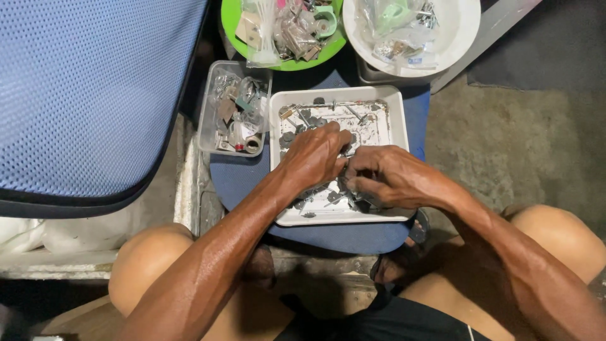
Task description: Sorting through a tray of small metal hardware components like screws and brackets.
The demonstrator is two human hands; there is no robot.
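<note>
At frame centre, the left hand (315, 155) and right hand (385, 177) meet over the white square tray (391, 101) of small metal parts (303, 123); both grips curl inward, pinching something hidden between the fingertips; a clear plastic tub (208, 126) sits left, within reach.

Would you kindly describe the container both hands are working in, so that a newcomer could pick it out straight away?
Start at the round blue seat between the person's knees. On it stands a square white tray of small metal hardware, with the left hand and right hand meeting over it. Unlike the narrower clear plastic tray beside it and the round green plate and round white bowl beyond, it is square and opaque white.
</note>
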